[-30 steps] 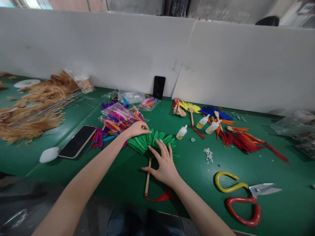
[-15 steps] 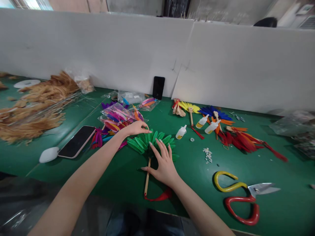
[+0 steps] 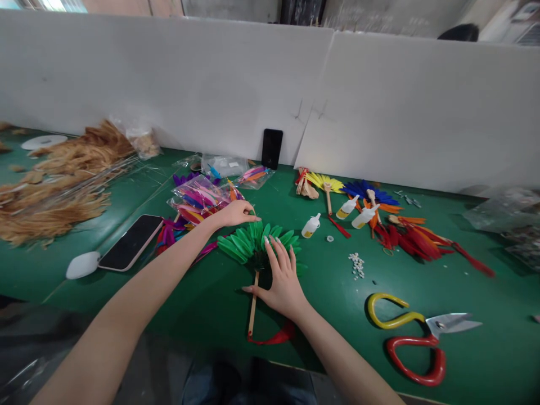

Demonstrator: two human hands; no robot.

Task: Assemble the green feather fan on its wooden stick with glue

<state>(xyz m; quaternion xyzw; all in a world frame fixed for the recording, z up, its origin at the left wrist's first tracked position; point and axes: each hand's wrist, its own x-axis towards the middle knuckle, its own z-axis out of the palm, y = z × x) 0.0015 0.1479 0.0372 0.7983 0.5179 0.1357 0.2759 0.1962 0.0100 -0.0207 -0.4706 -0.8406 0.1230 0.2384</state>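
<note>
A fan of green feathers lies on the green table, its wooden handle pointing toward me and a red tassel at the handle's end. My right hand rests over the fan's right side, fingers spread on the feathers and thumb beside the handle. At the top tips of the feathers, my left hand has thumb and forefinger drawn together; whatever they pinch is too small to make out. The dark feather base shows between my hands, while part of the right feathers is hidden.
Scissors lie at right, behind them small white beads and glue bottles. A yellow feather fan and red feathers lie farther back. Bagged feathers, a phone and tan fibres occupy the left.
My left hand has shifted slightly up and away from the feathers. The fingers of my right hand have drawn a little to the right, uncovering more of the fan's dark base.
</note>
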